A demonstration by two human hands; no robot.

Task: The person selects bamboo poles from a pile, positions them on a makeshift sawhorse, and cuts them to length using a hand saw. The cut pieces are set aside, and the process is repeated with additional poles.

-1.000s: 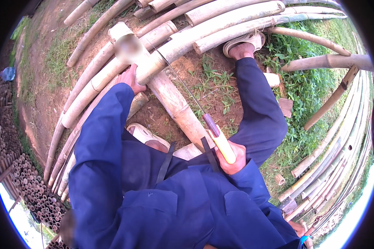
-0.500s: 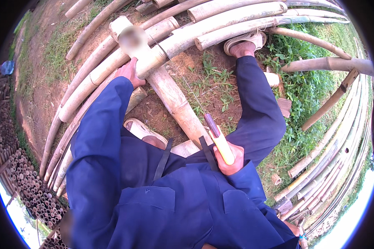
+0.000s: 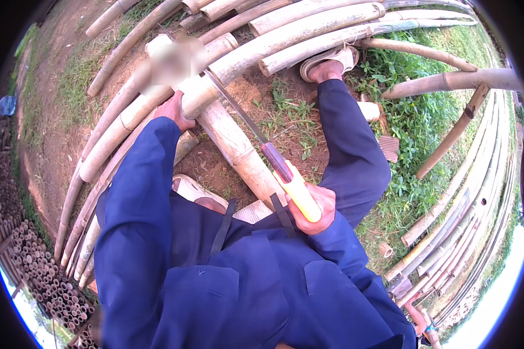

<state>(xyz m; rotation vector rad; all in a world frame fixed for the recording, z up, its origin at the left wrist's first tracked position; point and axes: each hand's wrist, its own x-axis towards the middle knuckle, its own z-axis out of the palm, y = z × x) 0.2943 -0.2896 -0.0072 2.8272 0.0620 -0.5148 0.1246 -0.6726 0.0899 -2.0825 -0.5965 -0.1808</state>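
My left hand (image 3: 173, 110) steadies the thick bamboo pole (image 3: 239, 148) lying across the ground between my legs, my right hand (image 3: 311, 206) clenches the yellow-handled knife (image 3: 273, 160), blade at its upper end, the cut seemingly barely started.
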